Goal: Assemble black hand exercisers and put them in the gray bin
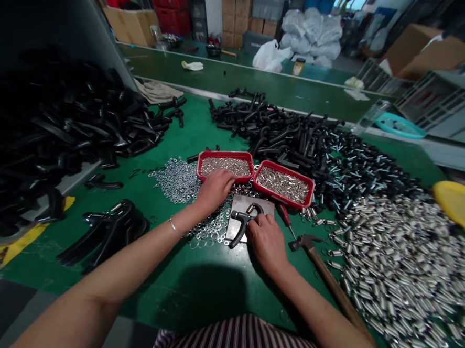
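My right hand (267, 240) is closed on a black hand grip (238, 228), a curved handle with a metal spring, which lies on a square metal plate (236, 203). Over the front rim of the left red tray (226, 153) is my left hand (214, 189), its fingers drawn together; whatever they may hold is too small to make out. Tiny metal pins (221, 166) fill that tray. The right red tray (313, 192) holds larger silver pins (282, 184). Loose washers (177, 180) are spread around my left hand and wrist.
A hammer (321, 268) and a red-handled screwdriver (284, 215) lie right of the plate. Springs (403, 273) are heaped at the right, black parts (282, 132) behind the trays. Black handles (113, 122) spill from a bin at left; several assembled grips (106, 234) sit nearer.
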Action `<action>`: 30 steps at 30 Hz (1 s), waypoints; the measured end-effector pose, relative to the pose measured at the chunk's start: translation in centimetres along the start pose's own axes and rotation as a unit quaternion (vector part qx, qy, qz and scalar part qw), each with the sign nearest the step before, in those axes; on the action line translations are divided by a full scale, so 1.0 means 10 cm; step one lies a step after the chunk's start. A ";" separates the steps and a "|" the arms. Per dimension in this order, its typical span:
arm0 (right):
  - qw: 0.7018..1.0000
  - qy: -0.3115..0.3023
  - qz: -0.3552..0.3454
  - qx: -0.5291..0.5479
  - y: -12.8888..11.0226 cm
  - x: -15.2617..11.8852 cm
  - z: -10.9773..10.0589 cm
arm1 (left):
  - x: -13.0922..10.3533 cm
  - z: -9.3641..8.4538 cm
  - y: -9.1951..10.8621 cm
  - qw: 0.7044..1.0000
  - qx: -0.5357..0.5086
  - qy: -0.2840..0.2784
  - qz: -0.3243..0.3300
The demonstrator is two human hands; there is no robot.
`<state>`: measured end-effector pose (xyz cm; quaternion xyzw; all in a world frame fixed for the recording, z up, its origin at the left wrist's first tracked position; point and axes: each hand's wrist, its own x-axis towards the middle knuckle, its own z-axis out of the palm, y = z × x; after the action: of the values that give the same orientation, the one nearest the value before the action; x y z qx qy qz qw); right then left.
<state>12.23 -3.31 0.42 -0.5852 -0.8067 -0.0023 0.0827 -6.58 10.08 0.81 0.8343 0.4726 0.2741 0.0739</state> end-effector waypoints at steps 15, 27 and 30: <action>1.000 -0.010 0.010 0.009 -0.02 -0.11 -0.05 | 0.41 -0.03 -0.51 0.969 0.235 -0.034 -0.069; 0.998 -0.023 0.029 0.041 0.00 -0.13 -0.08 | 0.21 -0.08 -0.53 0.989 -0.035 0.112 -0.085; 0.998 -0.001 0.046 0.034 -0.02 -0.17 -0.05 | 0.00 -0.11 -0.28 0.988 -0.104 0.098 -0.054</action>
<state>12.66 -5.04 0.67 -0.6188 -0.7784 0.0296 0.1015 -9.26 11.47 0.61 0.7643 0.4908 0.3979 0.1288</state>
